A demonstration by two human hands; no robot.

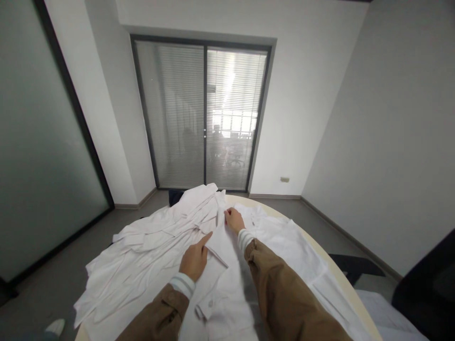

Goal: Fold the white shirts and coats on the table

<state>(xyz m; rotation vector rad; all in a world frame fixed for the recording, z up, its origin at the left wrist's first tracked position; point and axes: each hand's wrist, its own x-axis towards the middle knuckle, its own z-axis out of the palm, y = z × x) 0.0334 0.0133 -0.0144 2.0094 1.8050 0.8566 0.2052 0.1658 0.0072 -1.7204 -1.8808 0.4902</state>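
Brown sleeves (pixel 289 286) reach across the pale, curved surface (pixel 350 293), whose left edge is buried under a heap of white cloth (pixel 142 255) that, I'd judge, could slip off there if a tug dragged the overlapping layers. Midway between that edge and the right one lies a white garment (pixel 222 241), pinched by the right hand (pixel 235 220), fingertips together. Against its fold rests the left hand (pixel 194 261), index finger straight; whether the thumb grips, I can't tell.

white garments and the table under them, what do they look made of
White garments: thin, matte fabric, probably cotton or a blend, judging by soft folds and creases. Table: pale, smooth top, perhaps laminate; its rim shows no clear grain.
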